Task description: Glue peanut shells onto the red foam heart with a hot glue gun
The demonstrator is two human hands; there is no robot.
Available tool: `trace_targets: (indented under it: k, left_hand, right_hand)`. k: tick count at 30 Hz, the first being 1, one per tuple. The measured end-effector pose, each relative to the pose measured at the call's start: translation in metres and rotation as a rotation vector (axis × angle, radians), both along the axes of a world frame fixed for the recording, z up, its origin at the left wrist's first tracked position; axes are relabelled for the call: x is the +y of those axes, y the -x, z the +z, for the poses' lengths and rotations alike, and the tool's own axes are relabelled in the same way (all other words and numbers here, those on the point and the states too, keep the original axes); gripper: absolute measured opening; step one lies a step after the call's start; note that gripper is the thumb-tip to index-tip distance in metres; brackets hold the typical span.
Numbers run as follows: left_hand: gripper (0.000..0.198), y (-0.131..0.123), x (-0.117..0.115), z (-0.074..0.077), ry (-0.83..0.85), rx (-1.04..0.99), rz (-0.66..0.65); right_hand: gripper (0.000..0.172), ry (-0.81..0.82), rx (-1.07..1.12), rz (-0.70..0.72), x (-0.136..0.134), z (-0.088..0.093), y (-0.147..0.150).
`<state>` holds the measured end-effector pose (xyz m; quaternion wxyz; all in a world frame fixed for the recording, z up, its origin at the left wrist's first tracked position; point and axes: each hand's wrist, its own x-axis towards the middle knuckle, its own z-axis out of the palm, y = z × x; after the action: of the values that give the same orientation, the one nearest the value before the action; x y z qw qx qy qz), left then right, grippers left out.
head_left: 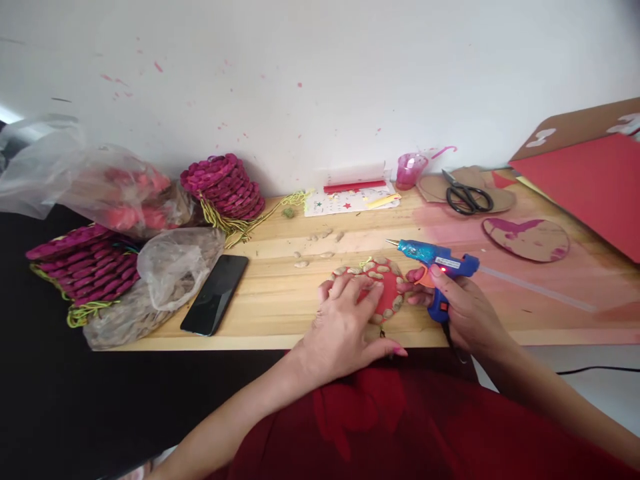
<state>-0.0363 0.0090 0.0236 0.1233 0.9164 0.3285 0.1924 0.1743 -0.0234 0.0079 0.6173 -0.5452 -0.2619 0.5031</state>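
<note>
A round red disc (387, 288) edged with pale peanut shells lies on the wooden table (280, 300) near its front edge. My left hand (345, 327) rests flat on the disc's left half, fingers spread over it. My right hand (463, 310) grips a blue glue gun (435, 257) by its handle, just right of the disc. The gun's nozzle points left, above the disc's far edge, and a small red light glows on its body. Several loose peanut shells (320, 247) lie on the table beyond the disc.
A black phone (215, 295) lies left of the disc. Plastic bags (165, 273) and magenta woven mats (83, 263) crowd the left end. Scissors (465, 195) on cardboard, a pink cup (409, 170), a cardboard disc (525, 239) and red paper sheets (590, 183) sit at the right.
</note>
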Motion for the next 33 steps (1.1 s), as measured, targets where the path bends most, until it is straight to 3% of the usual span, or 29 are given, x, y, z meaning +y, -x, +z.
trace_targets:
  k: [5, 9, 13, 15, 18, 20, 25, 28, 33]
  left_hand:
    - [0.019, 0.036, 0.040, 0.012, -0.193, -0.190, 0.261]
    - [0.016, 0.070, 0.079, 0.013, -0.217, -0.148, 0.446]
    - [0.025, 0.082, 0.100, 0.008, -0.193, -0.109, 0.516]
    - [0.016, 0.081, 0.107, 0.007, -0.193, -0.066, 0.539]
    - [0.029, 0.074, 0.117, 0.009, -0.167, -0.003, 0.557]
    - [0.017, 0.069, 0.124, 0.010, -0.155, 0.006, 0.553]
    - [0.014, 0.052, 0.137, 0.014, -0.132, 0.086, 0.546]
    - [0.037, 0.042, 0.142, 0.017, -0.122, 0.154, 0.583]
    - [0.026, 0.035, 0.151, 0.007, -0.053, 0.105, 0.516]
  right_hand:
    - [0.036, -0.025, 0.005, 0.008, 0.001, -0.005, -0.002]
    - [0.037, -0.033, 0.013, 0.006, 0.003, -0.006, -0.003]
    - [0.037, -0.028, 0.028, 0.003, 0.003, -0.005, -0.003]
    - [0.036, -0.022, 0.031, 0.003, 0.002, -0.005, -0.003]
    - [0.036, -0.005, 0.034, 0.018, 0.002, -0.006, -0.004]
    - [0.036, 0.012, 0.037, 0.024, 0.002, -0.007, -0.005]
    - [0.035, 0.040, 0.035, 0.001, 0.002, -0.005, -0.005]
    - [0.036, 0.054, 0.034, 0.015, 0.003, -0.002, -0.004]
    - [0.037, 0.067, 0.029, 0.031, 0.004, 0.000, -0.006]
